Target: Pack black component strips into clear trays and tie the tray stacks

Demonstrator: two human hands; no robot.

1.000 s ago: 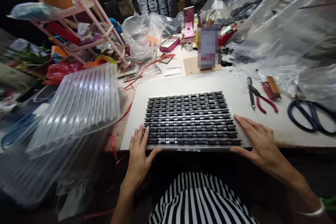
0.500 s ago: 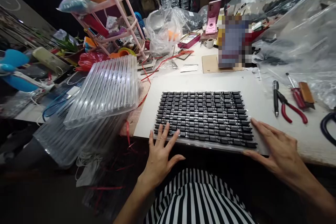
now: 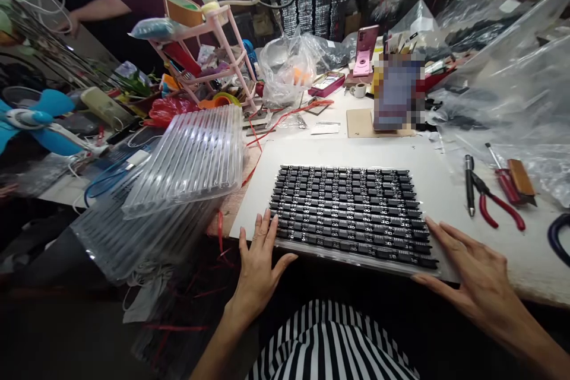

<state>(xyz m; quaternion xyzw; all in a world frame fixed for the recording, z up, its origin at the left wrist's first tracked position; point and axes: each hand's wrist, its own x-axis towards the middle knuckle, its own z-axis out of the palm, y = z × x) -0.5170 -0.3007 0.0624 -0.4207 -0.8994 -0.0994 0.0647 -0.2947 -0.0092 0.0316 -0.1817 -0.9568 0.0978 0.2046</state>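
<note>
A clear plastic tray [image 3: 338,252] lies on a white board [image 3: 253,190] at the table's front edge. Rows of small black circuit boards [image 3: 347,208] fill the tray. My left hand [image 3: 258,258] rests at the tray's near left corner, fingers spread, the fingertips against its left side. At the right end, my right hand [image 3: 472,267] lies with fingers stretched along the tray's edge and the thumb apart, near the front corner. Neither hand is closed round anything.
Empty ribbed plastic trays [image 3: 187,160] are stacked at the left, beside a blue fan [image 3: 35,119]. Pliers [image 3: 494,202], a black pen-like tool [image 3: 469,184] and a red-handled screwdriver [image 3: 507,184] lie at the right. A pink rack [image 3: 227,41] stands behind; a person [image 3: 129,3] is at the back left.
My left hand has slid left, off the front row of circuit boards to the tray's corner. My right hand stays by the right end. The view has tilted up, showing a person.
</note>
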